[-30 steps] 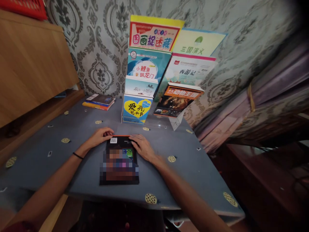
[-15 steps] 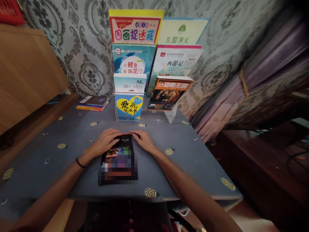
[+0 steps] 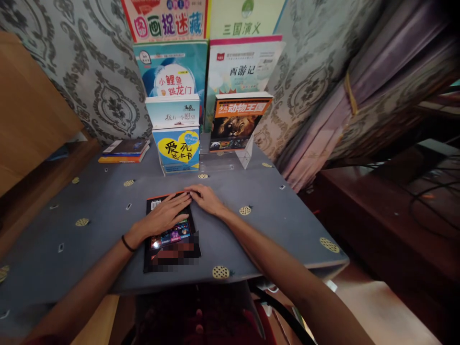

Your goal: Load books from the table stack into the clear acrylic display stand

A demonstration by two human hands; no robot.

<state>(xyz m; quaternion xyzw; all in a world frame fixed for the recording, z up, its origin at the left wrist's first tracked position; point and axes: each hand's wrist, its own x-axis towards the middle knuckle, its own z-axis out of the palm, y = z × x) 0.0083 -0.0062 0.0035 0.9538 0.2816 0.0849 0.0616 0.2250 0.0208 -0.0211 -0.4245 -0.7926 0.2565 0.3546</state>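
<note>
A dark book (image 3: 171,235) with an orange top edge, a barcode and small colour pictures lies flat on the table; part of it is pixelated. My left hand (image 3: 163,216) lies across its upper half, palm down, fingers stretched toward the top right corner and thumb apart. At that corner rests my right hand (image 3: 205,199), with its fingers loosely extended and touching the book's edge beside my left fingertips. Neither hand lifts the book.
Behind the book, a clear stand (image 3: 215,165) bears several upright books, including a blue and yellow one (image 3: 181,149) and a lion-covered one (image 3: 237,124). A small book stack (image 3: 124,151) lies at the back left. A patterned cloth covers the table (image 3: 280,230); a curtain (image 3: 323,129) hangs right.
My left hand has slid from the book's upper left edge across its cover toward the right corner. My right hand stays by that corner. The camera view has shifted, with the stand higher up.
</note>
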